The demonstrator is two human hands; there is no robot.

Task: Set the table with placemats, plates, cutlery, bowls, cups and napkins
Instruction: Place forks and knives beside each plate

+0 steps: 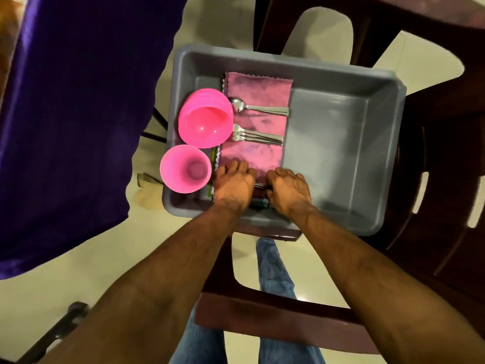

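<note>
Hands work at the near end of the grey tub [341, 74]: left hand [233, 185] and right hand [287, 189] curl around knives [261, 185] lying on the pink cloth [258, 122], probably gathering them. Spoons [258, 109], forks [256, 137], bowls [204, 122] and cups [185, 170] wait nearby.

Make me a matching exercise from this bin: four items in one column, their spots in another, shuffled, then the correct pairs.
Items:
1. spoons
2. forks
3. stacked bowls
4. cup

Places:
A. nearest left corner of the bin
B. on the pink cloth, farther from the hands
C. left side, beyond the cup
D. on the pink cloth, middle

Pairs: 1-B, 2-D, 3-C, 4-A
</note>
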